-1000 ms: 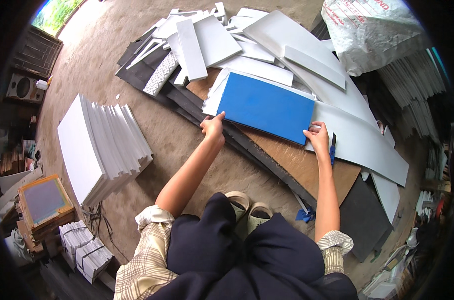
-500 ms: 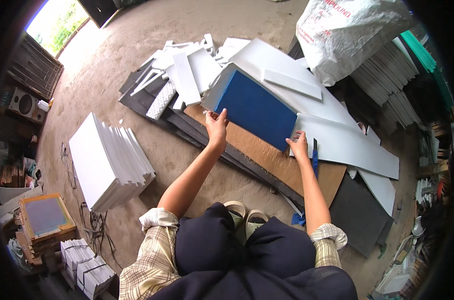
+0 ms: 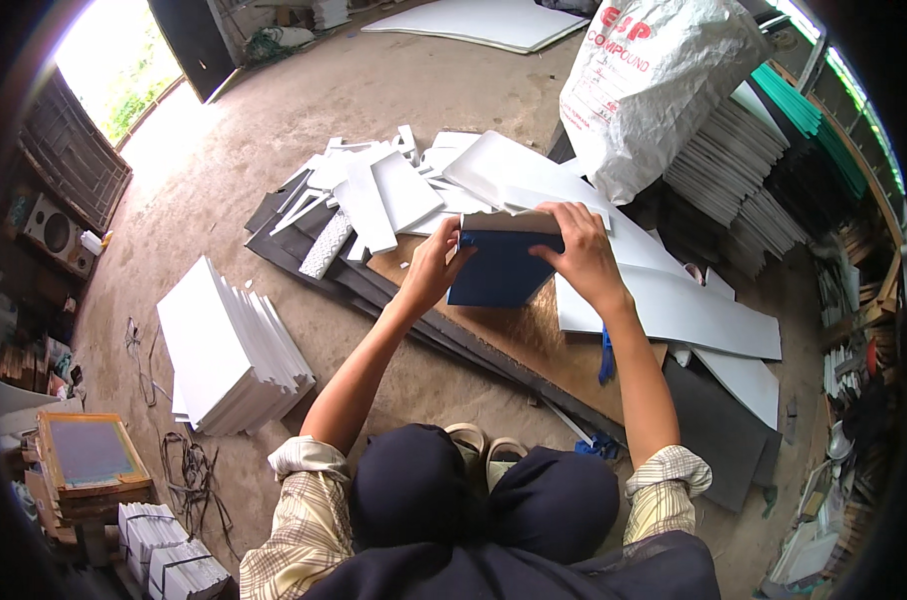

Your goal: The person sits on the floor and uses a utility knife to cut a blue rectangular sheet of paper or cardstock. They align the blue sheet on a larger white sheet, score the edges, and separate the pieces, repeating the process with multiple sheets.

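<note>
A blue rectangular board [image 3: 499, 272] stands tilted up in front of me, its blue face toward me and a pale strip along its upper edge. My left hand [image 3: 434, 268] grips the upper left corner, thumb on the blue face. At the upper right my right hand [image 3: 586, 256] is closed on it, fingers over the top edge. Beneath lies a brown board [image 3: 559, 362] on dark sheets. A blue utility knife [image 3: 607, 358], partly hidden by my right forearm, rests beside a large white foam sheet [image 3: 684, 308].
White offcuts [image 3: 374, 205] are heaped beyond the brown board. To the left stands a stack of white sheets [image 3: 209, 350], with dark cords [image 3: 189, 475] nearby. A big white sack [image 3: 644, 100] leans at the far right by stacked sheets [image 3: 734, 160]. Framed screens [image 3: 89, 450] lie at lower left.
The blue board has gone from lying slanted to standing tilted up. Both hands have shifted to its upper corners, the right one moving farther away from me. The view has tipped upward.
</note>
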A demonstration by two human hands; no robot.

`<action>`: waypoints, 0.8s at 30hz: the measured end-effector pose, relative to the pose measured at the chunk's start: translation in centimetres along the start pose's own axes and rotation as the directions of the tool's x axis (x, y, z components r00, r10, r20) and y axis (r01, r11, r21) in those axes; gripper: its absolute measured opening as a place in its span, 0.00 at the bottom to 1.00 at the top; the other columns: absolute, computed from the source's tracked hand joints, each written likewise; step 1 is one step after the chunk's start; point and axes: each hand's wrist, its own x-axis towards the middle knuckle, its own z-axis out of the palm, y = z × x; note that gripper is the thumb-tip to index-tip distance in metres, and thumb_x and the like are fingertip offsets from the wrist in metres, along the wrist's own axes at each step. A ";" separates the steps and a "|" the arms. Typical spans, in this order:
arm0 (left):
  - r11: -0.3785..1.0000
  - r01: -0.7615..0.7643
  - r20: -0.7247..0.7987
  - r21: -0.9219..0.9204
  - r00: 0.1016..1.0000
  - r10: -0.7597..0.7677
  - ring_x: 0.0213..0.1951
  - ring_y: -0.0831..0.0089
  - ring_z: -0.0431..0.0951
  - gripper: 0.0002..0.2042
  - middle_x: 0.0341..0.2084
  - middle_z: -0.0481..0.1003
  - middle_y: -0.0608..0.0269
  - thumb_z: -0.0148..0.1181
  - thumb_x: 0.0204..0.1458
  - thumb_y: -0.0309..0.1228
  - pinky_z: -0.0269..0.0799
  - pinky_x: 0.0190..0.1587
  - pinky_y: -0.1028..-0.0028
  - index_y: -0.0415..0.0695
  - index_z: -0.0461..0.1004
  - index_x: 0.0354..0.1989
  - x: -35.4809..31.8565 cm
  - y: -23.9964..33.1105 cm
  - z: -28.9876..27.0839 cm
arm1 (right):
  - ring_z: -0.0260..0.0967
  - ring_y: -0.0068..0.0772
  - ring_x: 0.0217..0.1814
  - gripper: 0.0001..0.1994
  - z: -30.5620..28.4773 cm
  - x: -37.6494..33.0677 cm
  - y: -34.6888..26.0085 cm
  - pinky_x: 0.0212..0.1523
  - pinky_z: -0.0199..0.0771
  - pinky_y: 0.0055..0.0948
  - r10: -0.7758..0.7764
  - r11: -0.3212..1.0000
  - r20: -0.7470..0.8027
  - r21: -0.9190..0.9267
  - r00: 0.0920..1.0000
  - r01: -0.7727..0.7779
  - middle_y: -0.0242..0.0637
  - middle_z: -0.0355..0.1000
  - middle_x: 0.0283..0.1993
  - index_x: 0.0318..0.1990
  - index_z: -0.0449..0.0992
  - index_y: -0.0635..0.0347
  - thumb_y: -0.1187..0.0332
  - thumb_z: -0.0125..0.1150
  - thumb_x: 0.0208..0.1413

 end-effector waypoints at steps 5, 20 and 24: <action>0.996 0.058 -0.042 -0.062 0.997 -0.060 0.46 0.66 0.72 0.16 0.42 0.69 0.52 0.52 0.50 0.18 0.69 0.49 0.71 0.35 0.58 0.47 -1.3 -2.0 -0.6 | 0.66 0.40 0.43 0.23 1.3 1.3 -1.1 0.45 0.61 0.35 -0.010 0.999 0.048 -0.052 0.999 0.013 0.39 0.70 0.36 0.40 0.67 0.59 0.67 0.69 0.34; 0.976 0.212 0.069 0.042 0.974 -0.215 0.46 0.65 0.72 0.21 0.40 0.72 0.51 0.61 0.46 0.32 0.68 0.48 0.68 0.39 0.64 0.47 -6.7 -10.8 -2.0 | 0.71 0.31 0.37 0.23 0.0 -1.8 4.7 0.41 0.69 0.27 0.537 0.709 0.128 0.467 0.834 -0.528 0.42 0.73 0.35 0.42 0.69 0.67 0.68 0.69 0.37; 0.910 0.414 0.249 -0.005 0.882 -0.400 0.39 0.70 0.74 0.21 0.32 0.75 0.60 0.64 0.43 0.33 0.70 0.43 0.70 0.47 0.67 0.47 -3.4 -9.5 -4.3 | 0.69 0.32 0.39 0.26 7.0 -9.7 8.4 0.43 0.67 0.25 0.769 0.191 0.416 0.576 0.486 -0.795 0.43 0.71 0.38 0.43 0.67 0.70 0.65 0.69 0.39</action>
